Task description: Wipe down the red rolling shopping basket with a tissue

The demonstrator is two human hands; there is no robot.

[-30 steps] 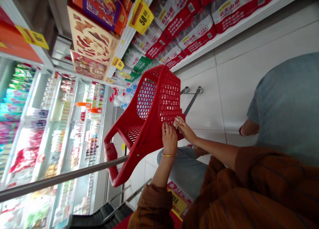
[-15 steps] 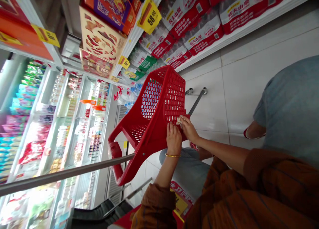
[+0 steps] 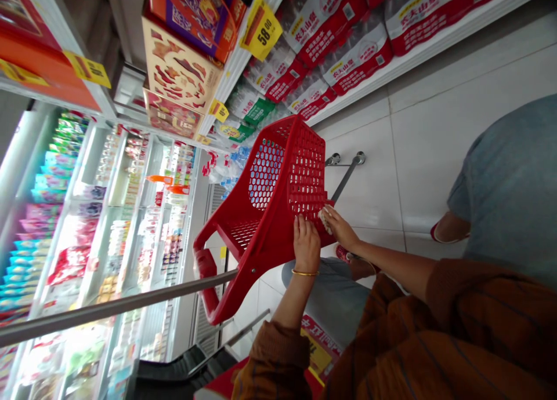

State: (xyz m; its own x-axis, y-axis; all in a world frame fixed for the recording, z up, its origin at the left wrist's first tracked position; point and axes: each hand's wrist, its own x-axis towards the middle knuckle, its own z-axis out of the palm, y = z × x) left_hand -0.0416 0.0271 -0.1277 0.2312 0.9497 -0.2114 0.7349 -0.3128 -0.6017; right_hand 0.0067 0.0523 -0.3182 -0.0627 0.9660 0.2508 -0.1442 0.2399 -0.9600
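Note:
A red plastic shopping basket cart (image 3: 265, 237) with perforated walls stands before me, tilted sideways in the view. My left hand (image 3: 307, 246), a gold bracelet at its wrist, lies with fingers stretched out against the cart's side. Beside it, my right hand (image 3: 342, 229) presses a crumpled pale cloth (image 3: 324, 219) to the cart's lower edge. Part of the cloth is hidden under the fingers. No goods can be made out inside the basket.
Shrink-wrapped water bottles (image 3: 357, 66) fill a low shelf by the tiled floor (image 3: 361, 185). Boxed goods (image 3: 180, 69) sit above, with yellow price tags. A metal pole (image 3: 117, 304) crosses at left, before a bright refrigerated display (image 3: 126, 214). Black cart handles (image 3: 169, 371) are at the bottom.
My right hand has slid a little rightward and down along the cart's edge with the cloth, away from my left hand. My left hand stays against the cart's side.

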